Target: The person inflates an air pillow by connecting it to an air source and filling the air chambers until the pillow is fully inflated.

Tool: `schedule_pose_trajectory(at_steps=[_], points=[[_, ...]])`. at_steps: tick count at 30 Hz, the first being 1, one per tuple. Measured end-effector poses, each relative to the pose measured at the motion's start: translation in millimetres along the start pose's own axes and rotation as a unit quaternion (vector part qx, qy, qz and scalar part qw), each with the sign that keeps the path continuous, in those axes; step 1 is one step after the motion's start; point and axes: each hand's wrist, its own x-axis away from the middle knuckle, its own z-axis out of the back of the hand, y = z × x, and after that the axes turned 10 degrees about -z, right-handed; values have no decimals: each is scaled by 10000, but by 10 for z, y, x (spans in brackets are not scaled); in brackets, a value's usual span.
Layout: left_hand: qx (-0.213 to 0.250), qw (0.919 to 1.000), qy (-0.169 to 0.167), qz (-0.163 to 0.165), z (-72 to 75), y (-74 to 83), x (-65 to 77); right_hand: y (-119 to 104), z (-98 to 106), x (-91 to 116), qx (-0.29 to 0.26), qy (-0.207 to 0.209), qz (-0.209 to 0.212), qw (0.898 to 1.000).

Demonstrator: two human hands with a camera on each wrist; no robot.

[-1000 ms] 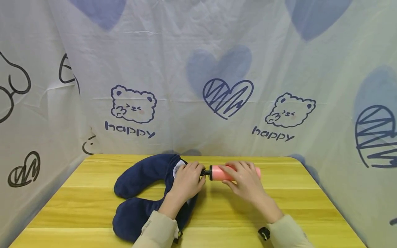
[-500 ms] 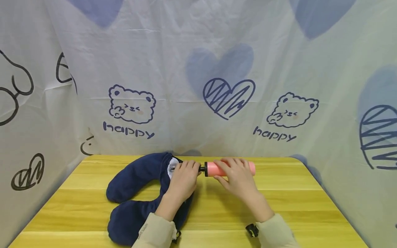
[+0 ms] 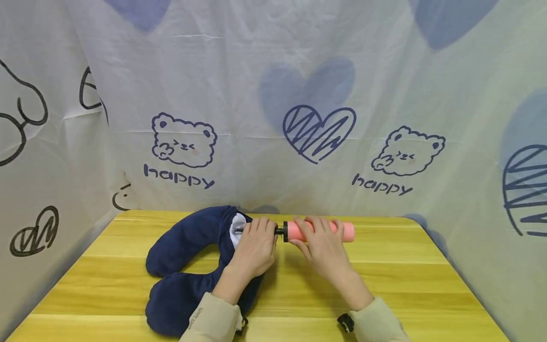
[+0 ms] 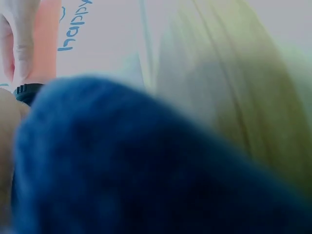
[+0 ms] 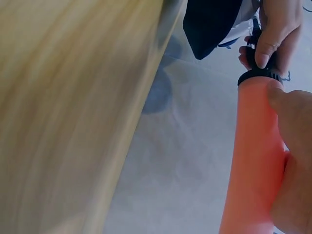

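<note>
A navy U-shaped neck pillow (image 3: 183, 240) lies on the left half of the table, its opening facing left. White lining (image 3: 236, 228) shows at its upper right, with a thin dark nozzle tip pointing into it. My left hand (image 3: 256, 247) grips the black end of a pink hand pump (image 3: 348, 232), which is held level beside the pillow. My right hand (image 3: 326, 249) curls round the pink barrel from the near side. In the right wrist view, the left thumb presses on the black part (image 5: 253, 53) above the ridged black collar. Navy fabric (image 4: 122, 161) hides most of the left wrist view.
The wood-grain table (image 3: 406, 285) stretches out under both hands. Close behind it hangs a pale cloth (image 3: 256, 166) printed with hearts and bear faces, and similar cloth encloses the left and right sides.
Both hands, the pump and the pillow have shifted slightly left. More of the white lining and the nozzle tip now shows past my left hand.
</note>
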Motion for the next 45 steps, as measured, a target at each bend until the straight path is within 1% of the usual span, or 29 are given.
schedule_pose_trajectory(at_steps=[3,7,12,17,22,28,34,37,40,42,45], points=[[136,9999,-18,67,15,-7,-4,20,8,-16,-51,40,70,10000],[269,9996,-28,123,41,-10,-10,42,29,-27,-109,-9,100,9999],[392,9990,-7,223,67,-28,2,78,69,-21,-176,-170,-32,9997],[519,9981,-46,320,91,-86,12,149,125,-50,-219,-342,-196,9990],[616,9972,-148,387,131,-161,33,259,193,-74,-277,-548,-348,9975],[858,9940,-301,600,187,-265,64,416,331,-90,-477,-861,-553,9936],[940,9922,-248,784,240,-351,89,621,449,-104,-464,-733,-547,9947],[951,9922,-212,775,250,-374,91,695,486,-104,-469,-663,-556,9951],[937,9928,-158,731,247,-364,82,709,498,-107,-422,-659,-542,9955],[857,9942,-116,637,233,-328,65,663,479,-112,-393,-669,-495,9958],[795,9961,-115,373,218,-226,26,537,407,-125,-373,-640,-315,9968]])
